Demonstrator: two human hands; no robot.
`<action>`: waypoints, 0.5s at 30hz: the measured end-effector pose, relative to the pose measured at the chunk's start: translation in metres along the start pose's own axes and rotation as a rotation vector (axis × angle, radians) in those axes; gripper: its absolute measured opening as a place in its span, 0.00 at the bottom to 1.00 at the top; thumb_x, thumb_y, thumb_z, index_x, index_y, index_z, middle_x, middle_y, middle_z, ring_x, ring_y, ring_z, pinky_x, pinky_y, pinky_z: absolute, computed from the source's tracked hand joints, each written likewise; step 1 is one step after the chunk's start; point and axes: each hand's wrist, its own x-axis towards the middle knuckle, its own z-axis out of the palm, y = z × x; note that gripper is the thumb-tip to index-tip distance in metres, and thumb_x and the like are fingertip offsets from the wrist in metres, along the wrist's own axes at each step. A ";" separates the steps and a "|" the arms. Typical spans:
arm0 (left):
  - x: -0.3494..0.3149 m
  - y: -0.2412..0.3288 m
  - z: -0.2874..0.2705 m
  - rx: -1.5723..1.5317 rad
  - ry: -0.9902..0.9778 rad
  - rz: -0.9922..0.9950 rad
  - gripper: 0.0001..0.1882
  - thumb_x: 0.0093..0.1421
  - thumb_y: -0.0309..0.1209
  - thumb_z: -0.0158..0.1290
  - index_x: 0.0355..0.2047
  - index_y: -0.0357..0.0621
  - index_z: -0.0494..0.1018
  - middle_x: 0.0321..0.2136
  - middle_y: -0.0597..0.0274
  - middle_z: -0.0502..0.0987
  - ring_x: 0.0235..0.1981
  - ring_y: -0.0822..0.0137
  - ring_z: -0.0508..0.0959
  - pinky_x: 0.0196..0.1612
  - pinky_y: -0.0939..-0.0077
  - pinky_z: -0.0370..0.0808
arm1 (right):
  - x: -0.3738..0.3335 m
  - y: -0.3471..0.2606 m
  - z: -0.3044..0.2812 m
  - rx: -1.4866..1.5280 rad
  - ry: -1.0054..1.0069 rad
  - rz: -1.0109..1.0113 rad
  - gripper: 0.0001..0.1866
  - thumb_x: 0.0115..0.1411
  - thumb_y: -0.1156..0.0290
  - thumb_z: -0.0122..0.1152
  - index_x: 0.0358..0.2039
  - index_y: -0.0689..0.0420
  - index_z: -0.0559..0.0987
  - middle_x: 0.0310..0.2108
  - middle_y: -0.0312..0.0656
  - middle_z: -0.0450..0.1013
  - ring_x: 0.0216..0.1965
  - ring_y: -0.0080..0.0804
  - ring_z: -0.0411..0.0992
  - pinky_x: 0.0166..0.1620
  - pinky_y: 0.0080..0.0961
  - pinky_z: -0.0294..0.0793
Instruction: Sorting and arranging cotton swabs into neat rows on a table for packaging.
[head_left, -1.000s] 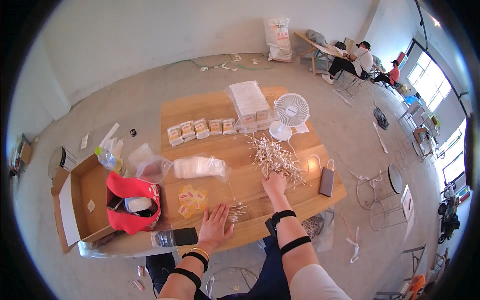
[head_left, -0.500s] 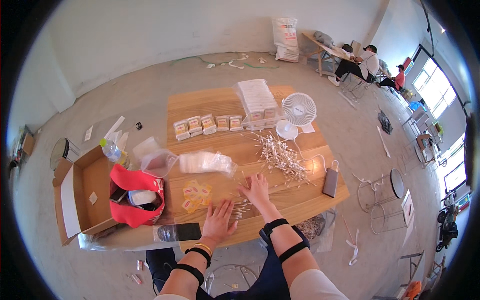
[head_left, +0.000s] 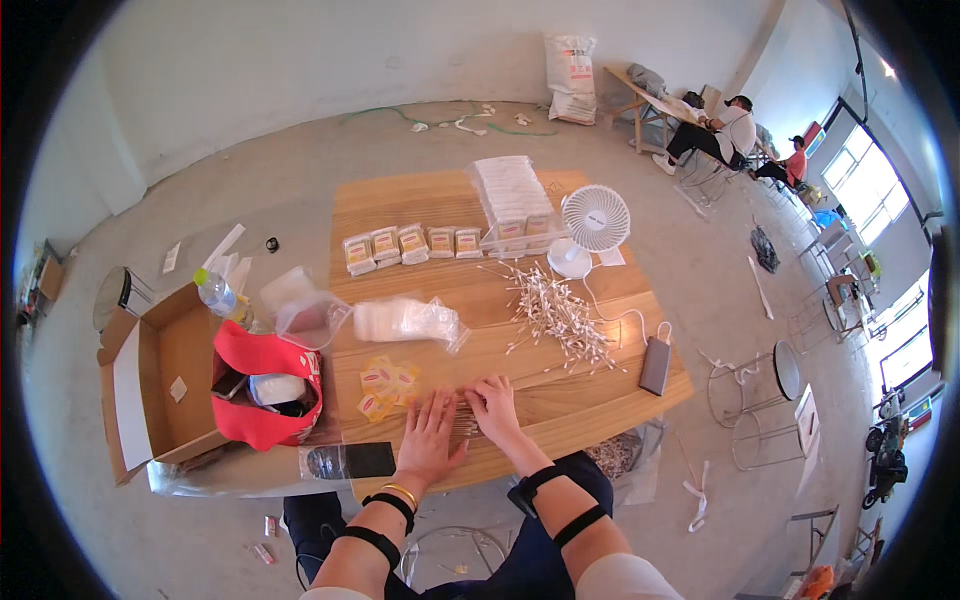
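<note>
Cotton swabs (head_left: 465, 421) partly covered by left hand (head_left: 431, 434), laid flat right of yellow cards (head_left: 386, 384); right hand (head_left: 496, 409) farther right, fingers bent, pinch cannot be told.

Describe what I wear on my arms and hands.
The left arm wears a gold bangle, two black straps and a white sleeve; the right arm, two black straps, the wrist one bearing a dark block, and a white sleeve. The left grip and right grip are ungloved.
</note>
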 end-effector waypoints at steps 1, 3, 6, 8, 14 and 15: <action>0.000 0.000 0.000 -0.002 0.001 0.000 0.46 0.56 0.47 0.56 0.69 0.38 0.50 0.68 0.46 0.53 0.71 0.49 0.50 0.71 0.45 0.42 | -0.001 0.000 0.000 0.074 0.069 0.024 0.05 0.56 0.72 0.62 0.33 0.53 0.83 0.35 0.42 0.73 0.45 0.47 0.67 0.49 0.43 0.65; 0.000 0.001 -0.001 0.002 0.004 -0.006 0.46 0.56 0.47 0.55 0.69 0.37 0.51 0.67 0.44 0.54 0.71 0.48 0.50 0.72 0.45 0.41 | 0.002 0.006 -0.008 0.068 0.128 0.051 0.06 0.56 0.73 0.61 0.35 0.54 0.82 0.36 0.43 0.73 0.45 0.48 0.67 0.50 0.43 0.65; 0.002 0.000 0.002 0.011 0.011 0.010 0.46 0.57 0.47 0.55 0.68 0.36 0.51 0.67 0.43 0.55 0.70 0.48 0.51 0.71 0.44 0.42 | 0.017 0.023 -0.025 -0.086 0.245 0.063 0.10 0.55 0.76 0.60 0.38 0.54 0.81 0.40 0.45 0.71 0.45 0.49 0.66 0.50 0.43 0.65; -0.001 -0.005 0.004 0.001 0.004 0.003 0.45 0.57 0.47 0.54 0.68 0.36 0.50 0.67 0.43 0.55 0.70 0.47 0.51 0.72 0.45 0.42 | 0.037 0.026 -0.039 -0.353 0.273 -0.007 0.14 0.53 0.78 0.59 0.41 0.53 0.80 0.43 0.46 0.69 0.47 0.48 0.65 0.51 0.43 0.66; 0.003 0.000 0.005 -0.067 0.012 0.006 0.45 0.58 0.47 0.52 0.68 0.34 0.49 0.67 0.42 0.54 0.70 0.47 0.51 0.72 0.47 0.43 | 0.090 0.059 -0.063 -0.722 0.044 -0.107 0.10 0.53 0.73 0.61 0.37 0.54 0.80 0.44 0.44 0.68 0.51 0.45 0.63 0.53 0.41 0.65; 0.003 -0.001 0.004 -0.078 0.013 -0.007 0.46 0.58 0.47 0.52 0.68 0.33 0.48 0.68 0.42 0.53 0.71 0.46 0.50 0.72 0.48 0.43 | 0.094 0.055 -0.060 -0.763 0.028 -0.147 0.08 0.53 0.71 0.61 0.35 0.54 0.81 0.43 0.44 0.68 0.51 0.45 0.64 0.53 0.41 0.65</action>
